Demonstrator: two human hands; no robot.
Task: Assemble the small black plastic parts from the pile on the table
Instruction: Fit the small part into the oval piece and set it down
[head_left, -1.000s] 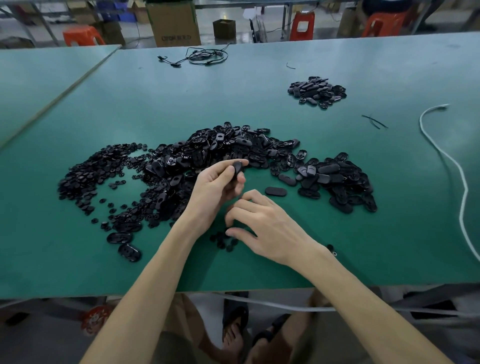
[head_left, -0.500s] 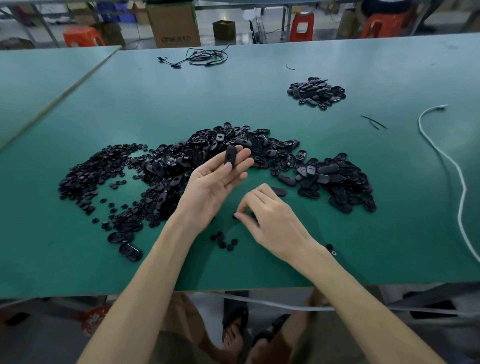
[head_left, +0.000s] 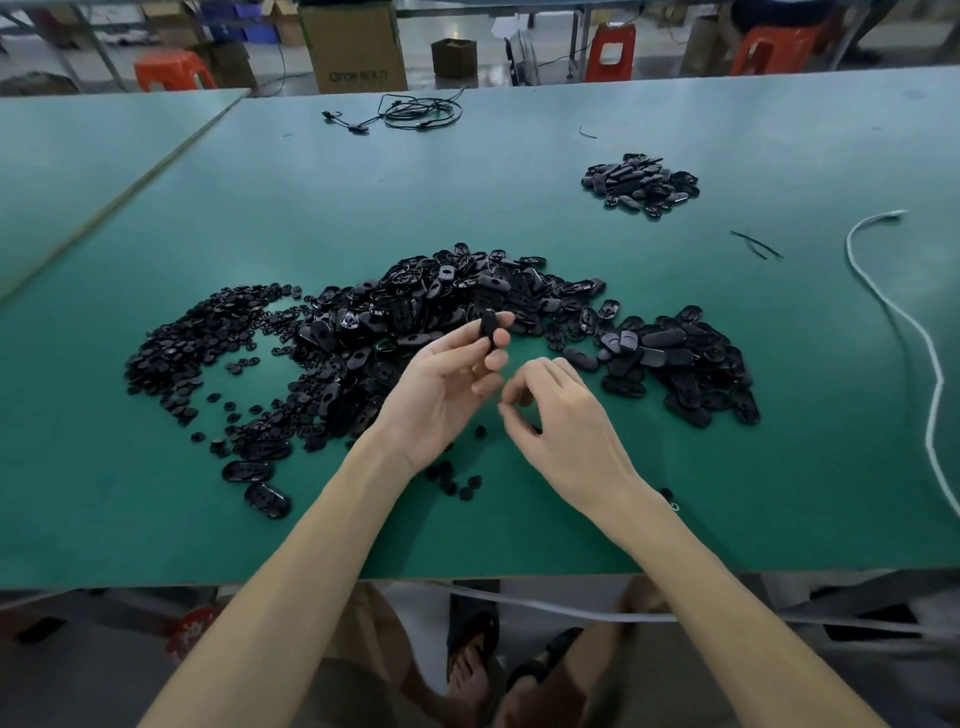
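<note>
Two hands: left hand (head_left: 441, 384) with one black part (head_left: 488, 330), right hand (head_left: 563, 421). Two heaps: large heap (head_left: 415, 306) centre, small heap (head_left: 641, 182) at one o'clock. Three orange stools (head_left: 613, 49) at twelve o'clock.

A broad pile of small black plastic parts (head_left: 441, 322) is spread across the middle of the green table (head_left: 467, 208). Its left part is made up of tiny round pieces (head_left: 208, 338). The middle and right are made up of larger oval shells (head_left: 675, 364), heaped at all angles. One oval part (head_left: 488, 330) is held upright at the fingertips of the left hand (head_left: 441, 395), above the pile. A few loose round pieces (head_left: 457, 480) are scattered nearer the front edge, and two single shells (head_left: 266, 500) are laid at the pile's near left. A smaller heap (head_left: 641, 182) of oval parts is set well apart, farther back on the right.
</note>
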